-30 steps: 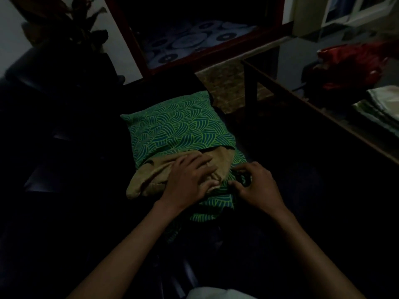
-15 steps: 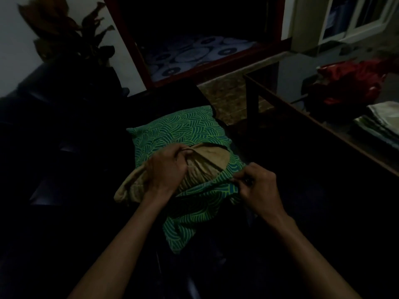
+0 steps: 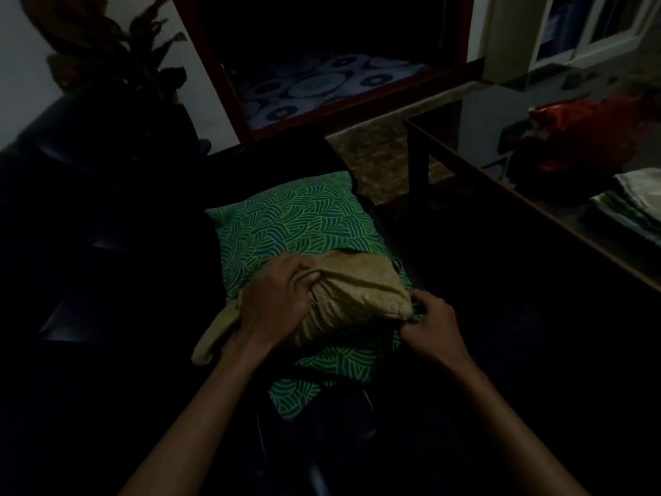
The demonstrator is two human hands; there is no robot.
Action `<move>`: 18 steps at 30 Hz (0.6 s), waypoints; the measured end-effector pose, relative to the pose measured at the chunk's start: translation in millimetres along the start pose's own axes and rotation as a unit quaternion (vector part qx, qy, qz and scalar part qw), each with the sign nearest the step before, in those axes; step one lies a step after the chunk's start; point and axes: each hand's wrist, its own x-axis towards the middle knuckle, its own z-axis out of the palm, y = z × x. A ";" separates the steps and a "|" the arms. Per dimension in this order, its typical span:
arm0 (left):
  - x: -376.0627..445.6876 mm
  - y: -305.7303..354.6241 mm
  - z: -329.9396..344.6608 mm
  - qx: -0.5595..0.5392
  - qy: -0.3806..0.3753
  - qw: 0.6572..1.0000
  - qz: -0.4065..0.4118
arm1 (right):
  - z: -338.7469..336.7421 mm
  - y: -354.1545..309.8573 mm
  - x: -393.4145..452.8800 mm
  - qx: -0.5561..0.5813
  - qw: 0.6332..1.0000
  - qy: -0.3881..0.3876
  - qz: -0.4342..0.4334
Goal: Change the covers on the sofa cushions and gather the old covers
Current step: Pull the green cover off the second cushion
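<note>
Mid-frame on the dark sofa, the left hand (image 3: pixel 275 302) bunches the tan cushion (image 3: pixel 354 298), half out of its green cover (image 3: pixel 297 223); the right hand (image 3: pixel 429 322) pinches the cover's edge. Most work remains.

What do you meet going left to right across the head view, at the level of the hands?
Dark sofa → left hand → tan cushion → right hand → wooden table edge.

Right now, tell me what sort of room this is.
Probably a dim living room at home: a dark sofa with a green patterned cushion cover on its seat, a glass-topped coffee table beside it, and a potted plant in the corner.
</note>
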 end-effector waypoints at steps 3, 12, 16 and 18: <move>-19.0 15.4 4.8 0.009 -0.045 0.996 0.082 | 0.4 -3.3 -3.8 0.049 0.998 0.025 -0.005; -10.0 40.2 26.5 0.043 -0.064 0.994 0.083 | 1.3 5.2 0.1 0.033 0.999 0.019 -0.035; -27.4 40.6 10.2 -0.014 -0.097 0.990 0.099 | 2.7 10.2 15.2 0.121 0.988 0.067 0.068; -47.1 41.5 13.7 -0.020 -0.122 0.987 0.104 | 1.7 4.6 25.7 0.213 0.965 0.071 0.136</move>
